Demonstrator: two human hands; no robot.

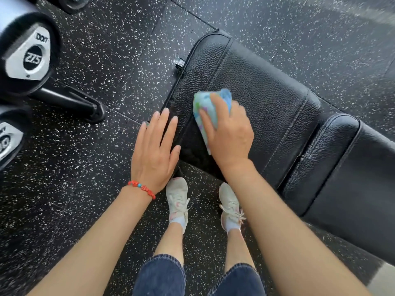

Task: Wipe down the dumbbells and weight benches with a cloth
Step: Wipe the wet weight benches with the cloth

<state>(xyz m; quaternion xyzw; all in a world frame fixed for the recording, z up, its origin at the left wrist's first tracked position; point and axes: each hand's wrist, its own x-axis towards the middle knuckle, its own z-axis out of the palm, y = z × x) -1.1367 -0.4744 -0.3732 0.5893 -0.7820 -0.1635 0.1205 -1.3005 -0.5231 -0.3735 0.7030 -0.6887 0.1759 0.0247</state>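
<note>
A black padded weight bench (pixel 263 90) runs from the upper middle to the right edge. My right hand (pixel 229 133) presses a light blue patterned cloth (pixel 206 107) flat onto the near part of its seat pad, fingers spread over the cloth. To the left of it, my left hand (pixel 155 146), with a red bead bracelet on the wrist, hovers at the pad's left edge, fingers straight, holding nothing. Whether it touches the pad is unclear. Two dumbbell ends show at the left edge, one (pixel 27 56) marked 27.5 and another (pixel 8 139) below it.
A black rack foot (pixel 70 101) juts across the speckled rubber floor (pixel 89 199) under the dumbbells. My feet in white trainers (pixel 178 199) stand close against the bench's near side. A second bench pad (pixel 350 178) continues to the right.
</note>
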